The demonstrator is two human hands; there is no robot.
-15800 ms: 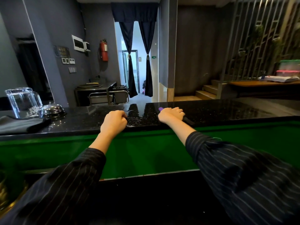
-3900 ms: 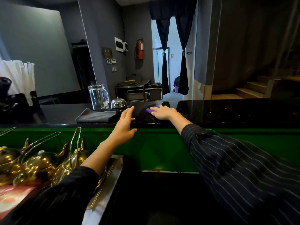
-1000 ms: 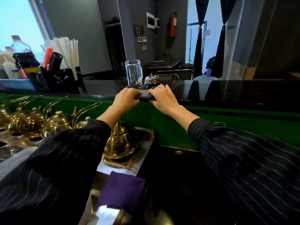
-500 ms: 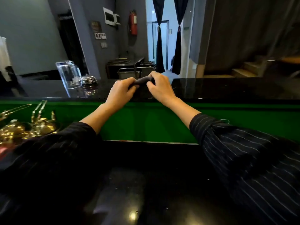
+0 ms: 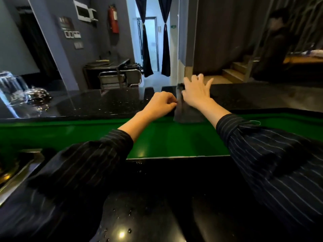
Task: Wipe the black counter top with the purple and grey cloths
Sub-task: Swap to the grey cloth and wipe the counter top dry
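The grey cloth (image 5: 187, 114) lies spread on the black counter top (image 5: 97, 103), its near end hanging over the green front panel (image 5: 174, 137). My right hand (image 5: 197, 93) rests flat on the cloth with fingers spread, pressing it down. My left hand (image 5: 160, 104) pinches the cloth's left edge with curled fingers. The purple cloth is not in view.
A glass pitcher (image 5: 10, 88) and a metal bell (image 5: 37, 95) stand on the counter at far left. A lower black counter (image 5: 157, 198) lies under my arms, with a steel tray edge (image 5: 15, 170) at left. A person (image 5: 274, 42) stands near the stairs at back right.
The rolled grey cloth held up between both hands half a second ago is now laid out on the counter, right hand opened flat on it. The view shifted right.
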